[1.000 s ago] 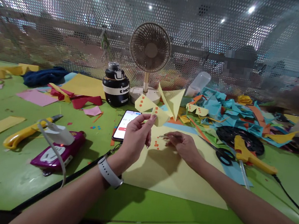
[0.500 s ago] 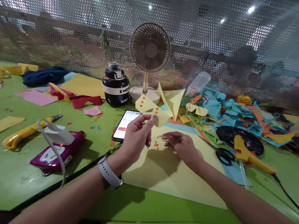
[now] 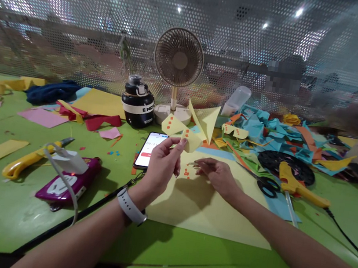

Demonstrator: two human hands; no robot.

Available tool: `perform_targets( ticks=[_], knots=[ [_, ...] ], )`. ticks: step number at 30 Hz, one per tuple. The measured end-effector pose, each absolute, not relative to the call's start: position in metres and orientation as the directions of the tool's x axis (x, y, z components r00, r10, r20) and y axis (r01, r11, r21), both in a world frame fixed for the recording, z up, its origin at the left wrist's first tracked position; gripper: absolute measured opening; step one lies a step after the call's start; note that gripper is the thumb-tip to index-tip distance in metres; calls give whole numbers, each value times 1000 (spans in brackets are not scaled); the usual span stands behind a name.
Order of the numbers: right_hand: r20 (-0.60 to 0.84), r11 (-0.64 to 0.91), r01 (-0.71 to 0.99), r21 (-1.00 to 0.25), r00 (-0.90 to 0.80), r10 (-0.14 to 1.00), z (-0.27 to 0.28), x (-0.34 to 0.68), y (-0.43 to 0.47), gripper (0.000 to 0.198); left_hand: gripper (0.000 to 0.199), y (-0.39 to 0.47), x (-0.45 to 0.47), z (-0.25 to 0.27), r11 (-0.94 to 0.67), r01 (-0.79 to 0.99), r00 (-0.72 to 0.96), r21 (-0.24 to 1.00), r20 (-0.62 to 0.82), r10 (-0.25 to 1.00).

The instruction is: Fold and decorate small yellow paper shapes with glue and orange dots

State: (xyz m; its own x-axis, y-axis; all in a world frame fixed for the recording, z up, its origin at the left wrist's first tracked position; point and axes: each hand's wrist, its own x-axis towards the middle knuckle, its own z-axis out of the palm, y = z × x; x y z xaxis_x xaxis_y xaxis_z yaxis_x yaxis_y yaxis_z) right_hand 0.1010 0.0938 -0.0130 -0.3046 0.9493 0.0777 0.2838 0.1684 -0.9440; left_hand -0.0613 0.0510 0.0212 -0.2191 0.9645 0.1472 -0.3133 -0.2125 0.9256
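My left hand (image 3: 165, 161) pinches a pale yellow paper cutout (image 3: 191, 142) between thumb and fingers, held up above the table. Small orange squares dot its two rounded lobes. Lower and to the right, my right hand (image 3: 215, 173) is closed, fingertips together just over a large pale yellow sheet (image 3: 220, 217). What those fingertips grip, if anything, is too small to make out. Beside them on the sheet lie several tiny orange paper squares (image 3: 186, 173). A similar dotted yellow cutout (image 3: 235, 131) rests farther back, by the scrap pile.
Left of my arms are a yellow-handled cutter (image 3: 28, 161) and a purple power strip (image 3: 67, 185) with a charger. A phone (image 3: 150, 150), bottle (image 3: 138, 104) and fan (image 3: 179, 58) stand ahead. Black scissors (image 3: 266, 186), a yellow glue gun (image 3: 298, 186) and blue scraps (image 3: 260, 123) lie right.
Both hands keep practically the same pose and place. The whole view has shifted very slightly.
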Motion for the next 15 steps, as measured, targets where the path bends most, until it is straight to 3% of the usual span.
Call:
perform_targets(
  ticks=[15],
  knots=[
    [40, 94, 158, -983, -315, 948, -15, 101, 95, 30, 19, 52, -62, 19, -224, -304, -213, 926, 164, 963]
  ],
)
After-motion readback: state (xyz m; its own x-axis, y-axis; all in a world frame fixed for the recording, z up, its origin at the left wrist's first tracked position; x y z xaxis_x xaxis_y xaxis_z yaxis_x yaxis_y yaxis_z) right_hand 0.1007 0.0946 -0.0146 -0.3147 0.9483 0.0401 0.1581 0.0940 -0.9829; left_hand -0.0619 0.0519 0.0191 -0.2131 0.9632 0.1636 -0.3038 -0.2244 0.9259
